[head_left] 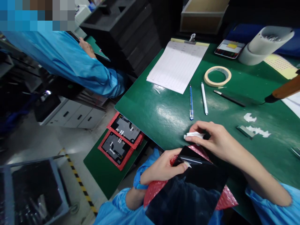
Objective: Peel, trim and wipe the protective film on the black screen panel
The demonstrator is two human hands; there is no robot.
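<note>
My left hand (164,165) grips the upper left edge of a glossy black panel (187,197), its thumb on the shiny face. Under the panel lies red bubble wrap (227,198), showing at the sides and top. A small white piece sticks out by the left thumb. Just above the panel's top edge, my right hand (215,139) pinches a folded white wipe (195,134) between thumb and fingers. The wipe appears apart from the panel.
On the green table (168,115) lie a clipboard with paper (179,64), a blue pen (191,101), a white pen (204,98), a tape roll (206,78), tweezers (229,98) and torn white scraps (249,117). Wrapped panels (116,147) sit lower left. A co-worker's blue sleeve (77,68) is beyond.
</note>
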